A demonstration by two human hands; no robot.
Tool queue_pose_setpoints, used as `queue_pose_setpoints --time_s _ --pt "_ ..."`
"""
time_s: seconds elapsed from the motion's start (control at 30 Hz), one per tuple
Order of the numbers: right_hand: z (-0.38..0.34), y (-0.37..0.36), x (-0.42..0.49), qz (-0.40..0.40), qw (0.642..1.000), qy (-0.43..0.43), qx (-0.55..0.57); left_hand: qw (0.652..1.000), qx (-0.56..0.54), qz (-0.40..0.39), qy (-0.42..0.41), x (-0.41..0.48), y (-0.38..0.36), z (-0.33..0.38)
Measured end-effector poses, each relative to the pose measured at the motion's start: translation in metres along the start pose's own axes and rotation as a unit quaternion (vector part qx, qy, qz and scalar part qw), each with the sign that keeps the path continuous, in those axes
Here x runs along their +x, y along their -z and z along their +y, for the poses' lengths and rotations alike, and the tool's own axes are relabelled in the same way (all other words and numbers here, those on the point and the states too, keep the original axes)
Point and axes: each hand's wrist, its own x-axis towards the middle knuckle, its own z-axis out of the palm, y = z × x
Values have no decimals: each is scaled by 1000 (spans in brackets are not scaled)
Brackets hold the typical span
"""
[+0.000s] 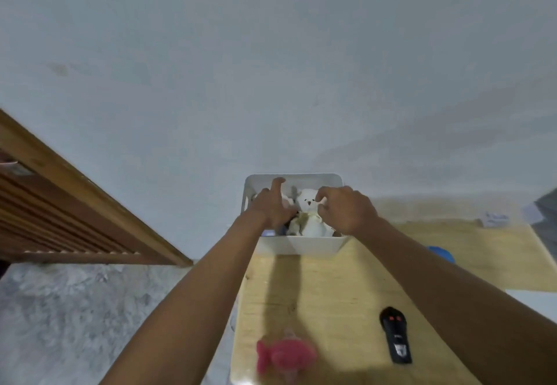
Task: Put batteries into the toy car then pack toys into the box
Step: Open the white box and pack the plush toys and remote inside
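In the white box (301,244), plush bear (307,203), between both hands' fingers (324,193)

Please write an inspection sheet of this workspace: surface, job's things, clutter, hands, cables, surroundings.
Surface: pale wooden table, mostly bare.
Job's things: white box at the far edge, holding a white plush bear and other toys; pink plush toy and black remote control near the front edge, unpacked.
Clutter: blue object and papers to the right.
Hands: left hand and right hand inside the box, fingers on the bear.
Cables: nothing seen.
Surroundings: pale wall, wooden slatted frame, speckled floor.
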Motion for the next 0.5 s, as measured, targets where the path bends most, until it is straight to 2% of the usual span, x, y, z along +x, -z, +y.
queue_pose_setpoints --time_s 0.27,0.37,0.5 --pt "20 -4 -70 83 997 -8 2 990 31 46 -133 -62 -17 33" --pt "36 -18 -92 107 994 -15 -1 983 6 64 -170 -82 -32 37" --pt "65 -52 -125 114 993 -24 -16 982 -37 24 -186 -102 -64 30"
